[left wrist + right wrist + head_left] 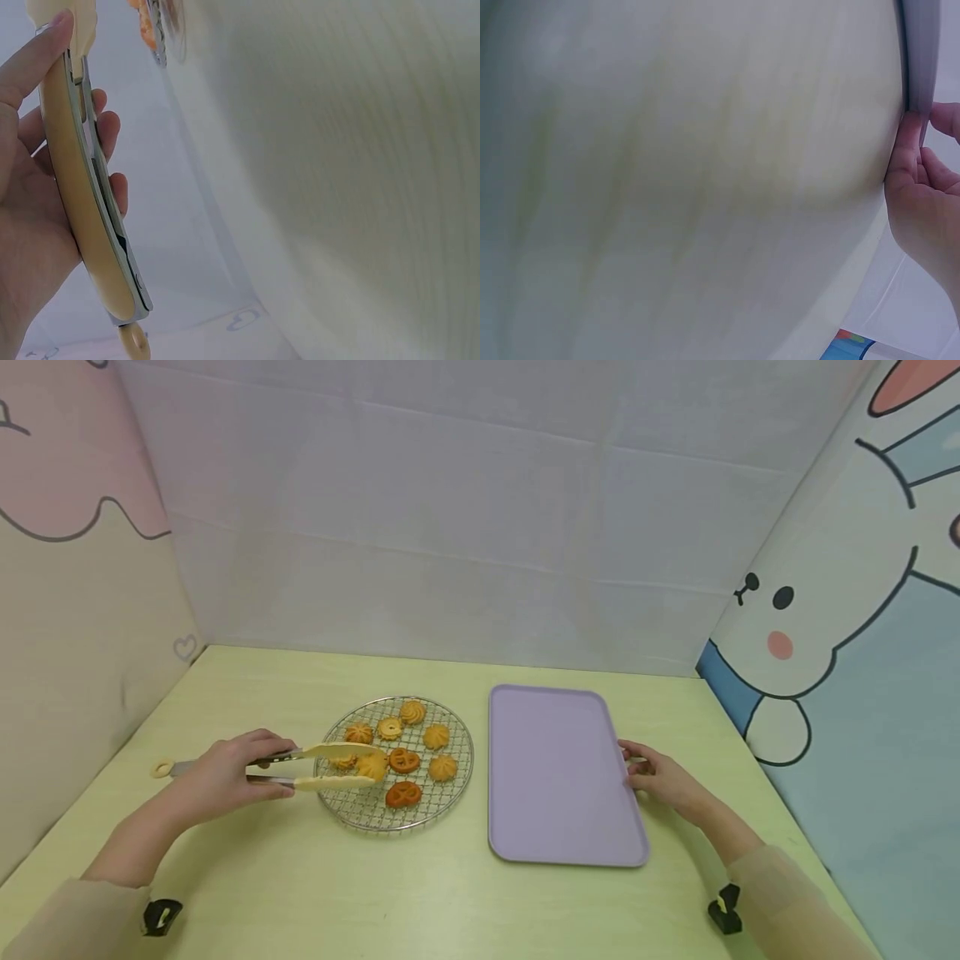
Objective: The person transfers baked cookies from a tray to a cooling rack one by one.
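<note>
My left hand grips cream-coloured tongs by their handles. The tongs' two tips reach over a round wire rack, one on each side of a yellow flower-shaped cookie; whether they touch it I cannot tell. Around it on the rack lie several more cookies, among them a pretzel-shaped one and a swirled one. To the right of the rack, a flat purple tray lies on the table. My right hand pinches the tray's right edge, thumb above and fingers at the rim.
The pale yellow-green table carries the rack and tray, with a gap between the two. A white cloth wall closes off the back. Printed panels stand left and right, the right one with a rabbit.
</note>
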A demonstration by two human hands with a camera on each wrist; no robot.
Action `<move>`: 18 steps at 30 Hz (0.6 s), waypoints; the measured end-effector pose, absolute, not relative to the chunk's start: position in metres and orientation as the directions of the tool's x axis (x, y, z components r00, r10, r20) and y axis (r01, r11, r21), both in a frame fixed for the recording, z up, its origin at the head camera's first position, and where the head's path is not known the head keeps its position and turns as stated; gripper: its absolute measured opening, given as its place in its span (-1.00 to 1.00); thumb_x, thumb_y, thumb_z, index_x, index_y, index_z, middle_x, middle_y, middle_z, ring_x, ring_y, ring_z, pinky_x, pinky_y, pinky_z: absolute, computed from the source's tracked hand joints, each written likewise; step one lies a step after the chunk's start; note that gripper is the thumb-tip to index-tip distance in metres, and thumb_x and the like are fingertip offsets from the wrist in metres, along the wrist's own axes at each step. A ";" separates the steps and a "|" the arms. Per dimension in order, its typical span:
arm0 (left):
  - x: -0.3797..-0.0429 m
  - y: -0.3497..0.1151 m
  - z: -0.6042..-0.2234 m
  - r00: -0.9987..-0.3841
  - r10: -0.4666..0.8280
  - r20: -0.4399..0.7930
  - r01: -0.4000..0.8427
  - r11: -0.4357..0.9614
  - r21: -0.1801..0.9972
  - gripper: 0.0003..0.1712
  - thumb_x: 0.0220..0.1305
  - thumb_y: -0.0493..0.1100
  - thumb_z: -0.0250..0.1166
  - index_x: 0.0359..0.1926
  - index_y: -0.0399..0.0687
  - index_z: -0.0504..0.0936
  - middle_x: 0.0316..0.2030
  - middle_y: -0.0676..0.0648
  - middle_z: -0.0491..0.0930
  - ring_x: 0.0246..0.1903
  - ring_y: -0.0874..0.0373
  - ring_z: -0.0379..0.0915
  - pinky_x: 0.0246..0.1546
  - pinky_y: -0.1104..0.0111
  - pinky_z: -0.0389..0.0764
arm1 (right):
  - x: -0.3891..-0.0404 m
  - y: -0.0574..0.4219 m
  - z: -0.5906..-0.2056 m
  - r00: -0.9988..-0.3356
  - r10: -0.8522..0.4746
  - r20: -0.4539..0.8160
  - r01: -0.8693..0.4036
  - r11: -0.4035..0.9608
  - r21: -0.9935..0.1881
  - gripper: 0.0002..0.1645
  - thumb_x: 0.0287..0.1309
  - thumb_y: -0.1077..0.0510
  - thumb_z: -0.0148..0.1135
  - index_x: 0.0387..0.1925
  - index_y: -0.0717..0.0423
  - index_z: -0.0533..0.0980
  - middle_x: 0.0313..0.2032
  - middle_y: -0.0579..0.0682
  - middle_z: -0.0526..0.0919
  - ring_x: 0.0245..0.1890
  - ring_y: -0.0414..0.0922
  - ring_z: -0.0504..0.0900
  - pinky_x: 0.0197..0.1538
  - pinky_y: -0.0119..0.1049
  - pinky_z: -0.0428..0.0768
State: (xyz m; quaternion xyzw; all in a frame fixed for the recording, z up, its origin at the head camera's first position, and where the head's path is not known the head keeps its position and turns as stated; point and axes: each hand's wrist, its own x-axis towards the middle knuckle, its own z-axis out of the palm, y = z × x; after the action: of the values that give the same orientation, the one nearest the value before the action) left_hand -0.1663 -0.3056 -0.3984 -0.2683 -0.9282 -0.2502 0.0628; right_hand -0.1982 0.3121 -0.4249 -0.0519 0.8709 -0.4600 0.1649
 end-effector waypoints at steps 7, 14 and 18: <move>-0.162 -0.312 -0.401 -0.855 0.492 0.166 0.512 0.750 0.418 -0.38 -0.01 0.12 0.44 0.02 -0.12 0.58 -0.14 0.09 0.53 -0.28 0.17 0.53 -0.34 0.34 0.57 | -0.199 0.313 -0.425 -0.941 -0.239 -0.242 0.062 0.580 -0.812 -0.20 0.20 0.22 0.18 0.40 0.23 0.08 0.18 0.26 0.27 -0.04 -0.03 0.38 -0.13 -0.46 0.44; -0.161 -0.312 -0.404 -0.849 0.512 0.132 0.515 0.745 0.423 -0.34 -0.01 0.14 0.43 0.03 -0.17 0.58 -0.14 0.07 0.53 -0.32 0.29 0.45 -0.33 0.35 0.53 | -0.198 0.313 -0.425 -0.942 -0.239 -0.237 0.056 0.582 -0.811 -0.20 0.20 0.23 0.18 0.40 0.24 0.08 0.18 0.27 0.27 -0.03 -0.01 0.38 -0.13 -0.47 0.43; -0.161 -0.314 -0.404 -0.852 0.513 0.105 0.504 0.749 0.430 -0.34 0.00 0.16 0.41 0.04 -0.17 0.57 -0.15 0.07 0.52 -0.35 0.41 0.38 -0.36 0.39 0.50 | -0.198 0.313 -0.425 -0.942 -0.236 -0.239 0.062 0.576 -0.815 -0.20 0.19 0.24 0.18 0.40 0.24 0.08 0.18 0.27 0.27 -0.03 -0.02 0.39 -0.13 -0.47 0.43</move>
State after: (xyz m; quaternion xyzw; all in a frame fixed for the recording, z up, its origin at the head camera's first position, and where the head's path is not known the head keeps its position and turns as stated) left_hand -0.1609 -0.3140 -0.4040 -0.2717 -0.9351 -0.2273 -0.0097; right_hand -0.1983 0.3125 -0.4253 -0.0496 0.8727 -0.4576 0.1628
